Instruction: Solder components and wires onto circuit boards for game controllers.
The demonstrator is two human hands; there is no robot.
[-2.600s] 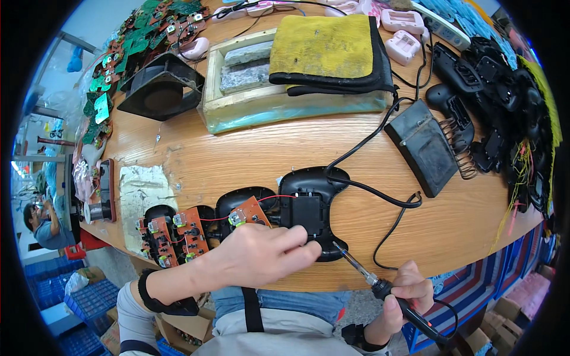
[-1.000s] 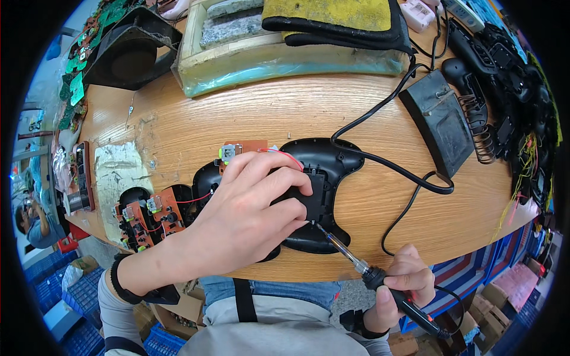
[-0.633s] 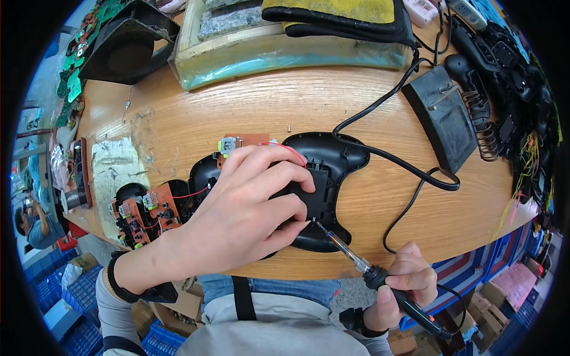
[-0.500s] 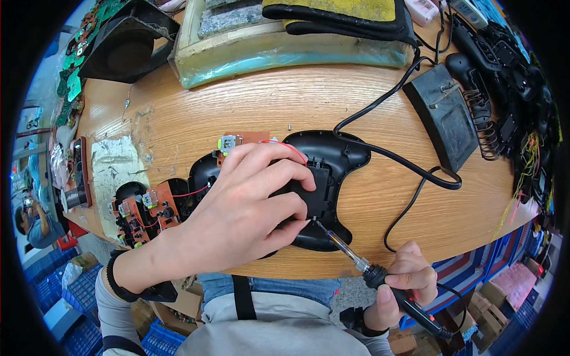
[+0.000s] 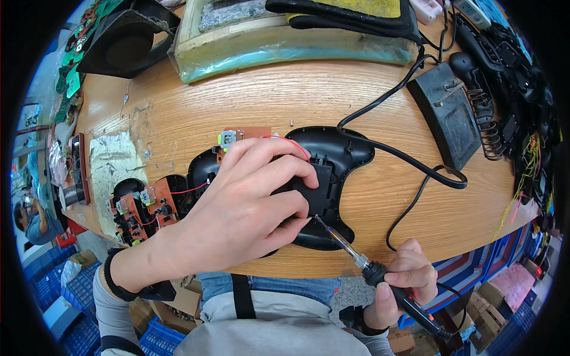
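A black game controller shell [image 5: 350,148] lies on the table in front of me, with a black rectangular compartment [image 5: 319,184] in its middle. My left hand [image 5: 252,196] covers the shell's left part, its fingers curled over the compartment. Thumb and forefinger press together by the compartment's near edge; whatever is between them is hidden. In my right hand [image 5: 407,279] is a soldering iron [image 5: 375,274], its tip at a small metal terminal beside those fingertips. A red wire [image 5: 291,142] runs from a brown circuit board [image 5: 255,132] over the shell, behind my left hand.
More controller shells with brown boards [image 5: 157,199] lie to the left. A soldering iron stand [image 5: 448,115] with a coil is at right, near a pile of black shells [image 5: 504,65]. A black cable [image 5: 404,155] loops across the table. Behind is a plastic-wrapped tray [image 5: 297,53].
The table and the shell sit very slightly differently in view. Both hands keep their grips, and the iron's tip stays at the terminal.
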